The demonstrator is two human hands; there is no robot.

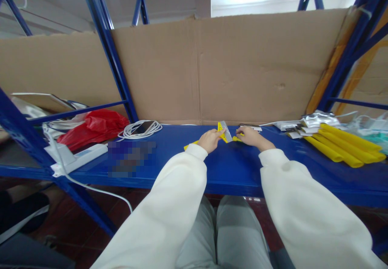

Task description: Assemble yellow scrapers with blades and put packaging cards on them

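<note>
My left hand [209,140] is closed around a yellow-handled scraper [222,133]. Its wide head has a silvery blade strip and points right, while the handle end sticks out to the left below my wrist. Facing it, my right hand [251,135] has its fingers pinched together at a small yellow piece [237,138], close to the blade's lower end but seemingly apart from it. The fingers partly cover this piece, so its kind is unclear. Just behind the right hand lies a flat dark-and-white packet [251,128].
Several yellow handles [348,145] lie at the right of the blue shelf [236,172], beside silvery packets [319,120]. On the left are a coiled white cable [141,129], a red plastic bag [95,128] and a white power strip [87,155]. Cardboard [236,66] closes off the back.
</note>
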